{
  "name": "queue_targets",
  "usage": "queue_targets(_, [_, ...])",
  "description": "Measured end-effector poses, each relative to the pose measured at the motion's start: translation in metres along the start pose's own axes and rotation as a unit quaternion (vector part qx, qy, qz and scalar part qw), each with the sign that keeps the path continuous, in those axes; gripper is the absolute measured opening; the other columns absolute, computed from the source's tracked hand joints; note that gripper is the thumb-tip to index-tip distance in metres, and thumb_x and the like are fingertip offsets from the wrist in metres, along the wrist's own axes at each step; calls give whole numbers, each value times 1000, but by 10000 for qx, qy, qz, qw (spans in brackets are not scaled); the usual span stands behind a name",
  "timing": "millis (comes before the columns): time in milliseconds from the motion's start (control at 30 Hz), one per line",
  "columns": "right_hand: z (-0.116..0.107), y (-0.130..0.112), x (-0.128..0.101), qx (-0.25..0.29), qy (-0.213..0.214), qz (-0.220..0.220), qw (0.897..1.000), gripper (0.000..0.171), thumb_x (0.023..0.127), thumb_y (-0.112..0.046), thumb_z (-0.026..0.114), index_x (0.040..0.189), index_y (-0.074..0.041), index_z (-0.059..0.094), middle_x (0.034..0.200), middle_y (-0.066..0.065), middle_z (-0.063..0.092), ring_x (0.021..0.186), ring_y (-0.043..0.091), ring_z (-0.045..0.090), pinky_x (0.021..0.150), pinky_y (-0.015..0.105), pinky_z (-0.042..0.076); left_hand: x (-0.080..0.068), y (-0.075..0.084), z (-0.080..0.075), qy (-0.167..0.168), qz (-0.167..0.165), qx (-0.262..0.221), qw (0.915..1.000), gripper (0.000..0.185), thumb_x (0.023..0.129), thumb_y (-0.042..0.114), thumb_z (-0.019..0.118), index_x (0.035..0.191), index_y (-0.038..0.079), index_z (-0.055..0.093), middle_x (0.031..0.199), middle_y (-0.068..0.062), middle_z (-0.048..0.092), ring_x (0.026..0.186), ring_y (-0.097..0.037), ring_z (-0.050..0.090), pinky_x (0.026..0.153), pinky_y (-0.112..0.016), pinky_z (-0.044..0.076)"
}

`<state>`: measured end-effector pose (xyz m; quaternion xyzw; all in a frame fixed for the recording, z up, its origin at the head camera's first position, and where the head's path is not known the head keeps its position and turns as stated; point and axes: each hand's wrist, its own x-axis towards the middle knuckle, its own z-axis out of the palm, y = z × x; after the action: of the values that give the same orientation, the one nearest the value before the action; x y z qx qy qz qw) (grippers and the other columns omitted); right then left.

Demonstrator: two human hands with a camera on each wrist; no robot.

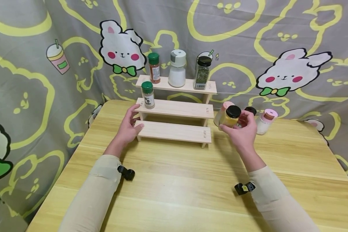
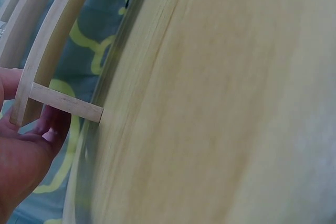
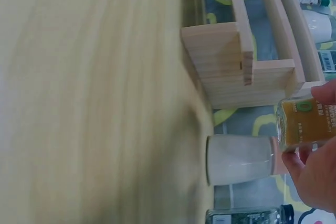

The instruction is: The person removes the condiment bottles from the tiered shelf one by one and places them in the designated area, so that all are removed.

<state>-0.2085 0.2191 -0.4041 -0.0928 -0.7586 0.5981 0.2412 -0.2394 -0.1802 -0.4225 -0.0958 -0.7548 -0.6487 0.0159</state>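
A: Right hand (image 1: 243,132) clamped round small jar with black lid (image 1: 231,116), fingers and thumb on the glass body below the cap. Held off the table (image 1: 174,180), just right of the stepped wooden rack (image 1: 174,111).

B: Handling?

A: Probably light, rigid, glass by the look (breakable if dropped). Smooth sides, likely a bit slippery; label visible in the right wrist view (image 3: 307,121) may help friction. Best taken round the body mid-height, not by the lid.

B: Contents?

A: Yellow-orange powder, filling most of it. Cap on.

B: Left hand?

A: Left hand (image 1: 129,127) flat against the rack's left end, fingers straight, thumb on the lowest step's corner. Nothing gripped. Left wrist view confirms fingers (image 2: 31,135) under the rack's end frame.

B: Other containers?

A: Just behind the right hand: pink-lidded jar (image 1: 224,108) with white contents, dark-lidded jar (image 1: 249,112) mostly hidden, another pink-capped jar (image 1: 266,120) with white powder further right. Up from the left hand, on the middle step: green-capped shaker (image 1: 148,94), contents unclear. Top step: green-capped bottle of red spice (image 1: 154,67), white-filled shaker with grey cap (image 1: 177,68), black-lidded jar of green herbs (image 1: 202,72). All upright, all capped. Lowest step bare.
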Motion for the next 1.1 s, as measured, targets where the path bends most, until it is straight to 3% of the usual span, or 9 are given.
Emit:
queue_targets(400, [-5,20,-3,-95,-225,-18,9997,67,61,7,90,115,-7,53,109,3,54,100,18,55,77,24,53,-1,4,1,-6,-73,11,10000,75,90,-21,53,154,12,30,148,-23,38,133,-46,38,114,-48,27])
queue_targets(633, [-4,32,-5,-139,-304,95,9994,70,59,9,91,117,-3,53,111,3,55,100,18,56,76,22,54,10,-25,-4,30,80,-39,10000,78,90,-21,53,154,16,31,149,-22,38,132,-45,39,114,-50,26])
queue_targets(733, [-4,37,-5,-201,-326,121,9992,69,60,8,90,117,-2,52,110,3,55,99,19,56,76,21,53,11,-27,-4,71,75,21,9999,78,91,-20,54,155,20,31,149,-19,39,132,-42,40,114,-49,26])
queue_targets(867, [-4,43,-5,-341,-360,247,9985,69,61,9,89,116,-3,50,108,5,55,99,19,56,78,21,52,9,-24,-3,78,42,22,10000,78,91,-19,54,154,20,32,149,-19,40,131,-41,41,114,-48,25])
queue_targets(1100, [-5,50,-3,-558,-457,394,9966,71,62,10,88,119,-2,48,112,7,54,100,20,56,81,21,51,1,-4,-1,0,20,-58,10000,76,90,-21,53,154,11,30,148,-25,38,131,-47,39,115,-51,23])
